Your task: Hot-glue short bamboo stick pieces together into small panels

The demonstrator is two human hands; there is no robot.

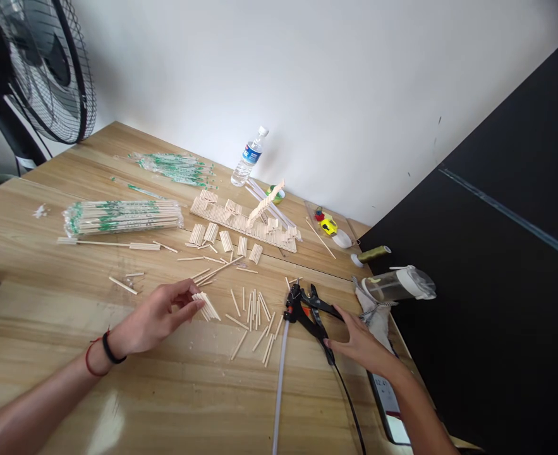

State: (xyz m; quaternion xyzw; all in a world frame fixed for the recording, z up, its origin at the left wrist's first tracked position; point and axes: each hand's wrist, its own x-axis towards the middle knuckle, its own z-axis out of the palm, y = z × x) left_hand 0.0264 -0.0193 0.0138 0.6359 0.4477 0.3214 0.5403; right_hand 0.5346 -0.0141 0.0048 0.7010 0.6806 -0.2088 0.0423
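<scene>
My left hand point(162, 316) pinches a small slatted panel of short wooden sticks point(206, 306) between thumb and fingers, just above the table. At the right, my right hand point(361, 344) has its thumb and fingers spread apart at the black handles of a pair of pliers point(315, 302) and a glue gun point(302, 313). The two tools lie close together and overlap. A long translucent glue stick point(281, 385) runs out of the glue gun's back. Loose cut sticks point(254, 309) lie scattered between my hands. Several finished small panels point(225, 241) stand in a row beyond them.
Farther back lies a long stick-built base point(241, 221) with raised pieces. A water bottle point(248, 158), bagged sticks point(122, 216) and wrapped sticks point(174, 167) are behind and left. On the right are a clear cup point(392, 284) and a phone point(387, 404). A fan point(46, 69) stands left.
</scene>
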